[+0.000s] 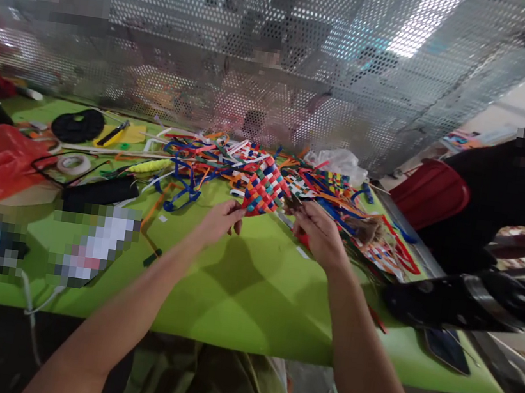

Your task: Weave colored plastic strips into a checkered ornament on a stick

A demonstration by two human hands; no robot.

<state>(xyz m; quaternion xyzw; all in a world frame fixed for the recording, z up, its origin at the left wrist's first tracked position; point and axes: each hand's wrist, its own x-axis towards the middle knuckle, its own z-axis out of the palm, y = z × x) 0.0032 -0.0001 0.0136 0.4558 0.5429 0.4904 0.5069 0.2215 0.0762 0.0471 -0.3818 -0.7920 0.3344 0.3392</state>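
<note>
Fingers of the left hand [221, 220] pinch the lower left edge of a woven piece [266, 187], a raised diamond checked in red, white, blue and green, between both hands. The right hand [320, 230] grips a dark tool [294, 201] at its right edge. Behind the woven piece lie loose strips [190, 174] and a clear plastic bag [339, 163], contents indistinct; far left of it, a red plastic bag [4, 156].

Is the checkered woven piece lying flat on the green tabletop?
No, the left hand pinches the woven piece near its lower left corner and holds it up above the green tabletop.
</note>
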